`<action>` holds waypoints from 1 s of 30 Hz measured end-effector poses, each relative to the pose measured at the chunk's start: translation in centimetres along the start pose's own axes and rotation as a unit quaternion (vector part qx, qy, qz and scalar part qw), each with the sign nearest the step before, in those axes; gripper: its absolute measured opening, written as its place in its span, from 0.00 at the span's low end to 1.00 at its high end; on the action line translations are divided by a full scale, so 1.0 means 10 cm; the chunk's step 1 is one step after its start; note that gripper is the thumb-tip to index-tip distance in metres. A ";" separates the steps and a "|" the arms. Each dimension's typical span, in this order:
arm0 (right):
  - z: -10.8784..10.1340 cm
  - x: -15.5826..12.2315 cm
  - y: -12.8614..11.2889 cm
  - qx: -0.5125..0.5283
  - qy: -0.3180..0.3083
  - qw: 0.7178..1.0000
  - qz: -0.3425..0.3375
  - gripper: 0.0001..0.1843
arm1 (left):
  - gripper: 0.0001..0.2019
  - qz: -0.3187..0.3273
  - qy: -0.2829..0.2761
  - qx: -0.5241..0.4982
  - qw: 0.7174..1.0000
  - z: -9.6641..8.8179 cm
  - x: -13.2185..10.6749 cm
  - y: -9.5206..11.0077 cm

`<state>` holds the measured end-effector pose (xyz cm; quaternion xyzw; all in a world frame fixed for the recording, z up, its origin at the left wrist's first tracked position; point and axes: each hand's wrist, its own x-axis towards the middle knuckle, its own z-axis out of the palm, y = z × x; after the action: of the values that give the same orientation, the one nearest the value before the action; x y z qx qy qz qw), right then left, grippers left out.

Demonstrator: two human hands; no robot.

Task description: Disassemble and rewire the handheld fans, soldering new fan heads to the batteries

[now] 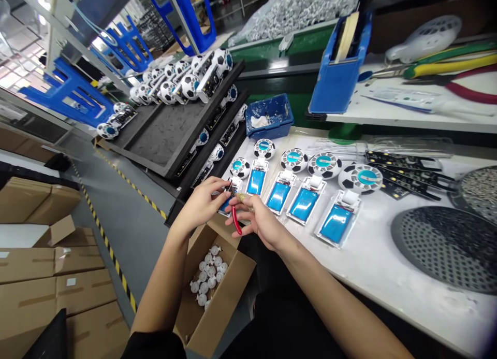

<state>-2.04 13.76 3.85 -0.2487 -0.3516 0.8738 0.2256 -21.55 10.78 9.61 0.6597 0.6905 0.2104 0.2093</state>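
My left hand (202, 202) pinches the leftmost blue battery unit (226, 207) at the near left edge of the white workbench (373, 266). My right hand (259, 219) is closed on red-handled pliers (236, 220), whose jaws sit at the same unit. Beside it lie several more blue battery units (304, 203) in a row, each wired to a football-patterned round part (324, 164) behind it.
A black tray (163, 128) with more football parts sits on the left. Behind the row stands a blue bin (272, 115). An open carton (212, 289) of small white parts is below the bench. Round perforated trays (446, 245) lie right. Cardboard boxes (54, 276) stand on the floor.
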 end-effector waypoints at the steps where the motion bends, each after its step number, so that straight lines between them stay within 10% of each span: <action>1: 0.00 0.01 0.01 0.000 0.002 1.000 -0.004 0.25 | 0.16 0.002 0.007 0.004 1.000 0.02 -0.01 0.01; 16: 0.00 0.05 0.06 -0.014 0.041 0.999 -0.013 0.22 | 0.14 0.006 0.112 0.018 0.993 0.24 -0.09 0.10; 30: 0.07 -0.08 -0.09 -0.039 -0.014 0.999 0.000 0.23 | 0.28 -0.034 0.070 -0.151 0.986 0.11 -0.05 -0.06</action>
<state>-1.68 13.57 5.18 -0.2455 -0.3889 0.8626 0.2107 -21.42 10.26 8.32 0.5804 0.6857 0.3503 0.2650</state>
